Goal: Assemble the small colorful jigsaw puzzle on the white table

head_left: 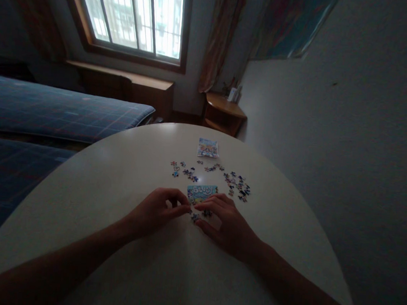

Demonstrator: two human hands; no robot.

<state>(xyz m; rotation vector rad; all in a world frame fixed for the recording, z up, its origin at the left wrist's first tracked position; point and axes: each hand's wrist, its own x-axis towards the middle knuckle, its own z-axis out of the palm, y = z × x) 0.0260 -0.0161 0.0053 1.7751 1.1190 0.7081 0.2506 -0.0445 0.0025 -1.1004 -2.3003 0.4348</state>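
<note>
A partly built jigsaw (202, 193) with a blue top strip lies on the round white table (126, 175). My left hand (156, 210) rests just left of it, fingers curled and pinched at its lower left edge. On the other side my right hand (225, 223) has its fingers bent over small puzzle pieces (199, 215) at the jigsaw's lower edge. What each pinch holds is too small to make out. Loose puzzle pieces (238, 185) lie scattered beyond the jigsaw. A small picture card (208, 147) lies farther back.
More loose pieces (185, 170) sit left of centre. A bed with a blue checked cover (54, 111) stands to the left. A grey wall (329, 132) runs close along the table's right. A wooden corner shelf (223, 112) and a window (136, 15) are behind.
</note>
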